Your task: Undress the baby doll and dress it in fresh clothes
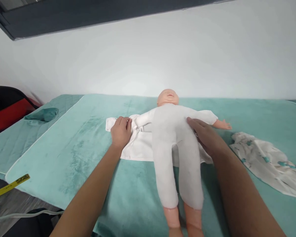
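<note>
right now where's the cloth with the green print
In the head view, the printed cloth lies on the green mat at the far right, nearer the camera than the doll's outstretched hand.

The doll's torso (171,121) is covered in matt white cloth; the table (88,131) is covered in velvety green cloth.

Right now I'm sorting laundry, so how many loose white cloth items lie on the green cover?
2: a plain one partly under the doll, by the left hand; a patterned one at far right. More could be hidden.
</note>
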A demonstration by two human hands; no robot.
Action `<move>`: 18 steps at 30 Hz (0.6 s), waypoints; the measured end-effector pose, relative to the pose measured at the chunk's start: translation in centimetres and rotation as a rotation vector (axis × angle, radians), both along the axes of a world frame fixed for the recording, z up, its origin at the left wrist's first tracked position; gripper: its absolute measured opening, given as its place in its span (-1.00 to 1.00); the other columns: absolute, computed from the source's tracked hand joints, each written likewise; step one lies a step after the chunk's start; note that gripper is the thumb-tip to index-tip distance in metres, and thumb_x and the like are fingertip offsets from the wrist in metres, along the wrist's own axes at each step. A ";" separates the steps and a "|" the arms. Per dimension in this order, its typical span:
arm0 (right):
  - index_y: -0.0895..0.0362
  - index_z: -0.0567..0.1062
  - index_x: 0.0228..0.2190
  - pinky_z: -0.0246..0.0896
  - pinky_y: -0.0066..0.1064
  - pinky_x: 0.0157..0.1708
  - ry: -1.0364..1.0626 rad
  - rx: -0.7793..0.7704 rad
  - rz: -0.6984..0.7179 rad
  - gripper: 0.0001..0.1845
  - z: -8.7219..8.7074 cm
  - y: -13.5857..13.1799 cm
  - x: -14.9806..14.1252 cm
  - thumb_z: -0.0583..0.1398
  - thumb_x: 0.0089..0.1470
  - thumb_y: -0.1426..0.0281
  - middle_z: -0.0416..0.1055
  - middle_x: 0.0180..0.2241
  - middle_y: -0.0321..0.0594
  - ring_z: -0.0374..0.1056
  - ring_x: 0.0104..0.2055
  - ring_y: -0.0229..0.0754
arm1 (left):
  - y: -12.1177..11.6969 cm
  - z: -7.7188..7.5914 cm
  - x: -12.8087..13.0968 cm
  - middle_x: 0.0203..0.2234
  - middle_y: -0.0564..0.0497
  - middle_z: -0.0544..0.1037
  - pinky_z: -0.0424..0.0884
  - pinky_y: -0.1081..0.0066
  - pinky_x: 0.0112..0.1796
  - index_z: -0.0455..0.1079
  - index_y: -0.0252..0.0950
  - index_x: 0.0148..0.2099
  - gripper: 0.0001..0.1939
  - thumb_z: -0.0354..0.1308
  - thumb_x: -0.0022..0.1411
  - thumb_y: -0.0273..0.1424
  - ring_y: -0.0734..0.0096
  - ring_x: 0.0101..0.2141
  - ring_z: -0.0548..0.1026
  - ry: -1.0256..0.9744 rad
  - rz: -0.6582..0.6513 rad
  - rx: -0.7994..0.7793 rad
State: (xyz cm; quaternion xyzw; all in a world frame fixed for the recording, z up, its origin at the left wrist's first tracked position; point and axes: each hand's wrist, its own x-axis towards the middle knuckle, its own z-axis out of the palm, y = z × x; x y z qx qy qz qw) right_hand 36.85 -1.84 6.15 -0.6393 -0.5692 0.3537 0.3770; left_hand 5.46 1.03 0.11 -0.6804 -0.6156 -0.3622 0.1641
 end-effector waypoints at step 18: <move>0.03 0.39 -0.41 0.34 -0.34 -0.31 0.569 0.021 -0.041 -0.69 -0.6 0.0 -3.0 0.28 -0.06 0.08 0.40 -0.39 -0.30 0.37 -0.27 -0.11 | 0.2 -0.1 0.1 -0.31 -0.07 0.50 0.25 0.35 -0.30 0.41 -0.23 -0.15 -0.76 -0.09 0.39 -0.34 0.27 -0.23 0.46 0.026 0.024 -0.073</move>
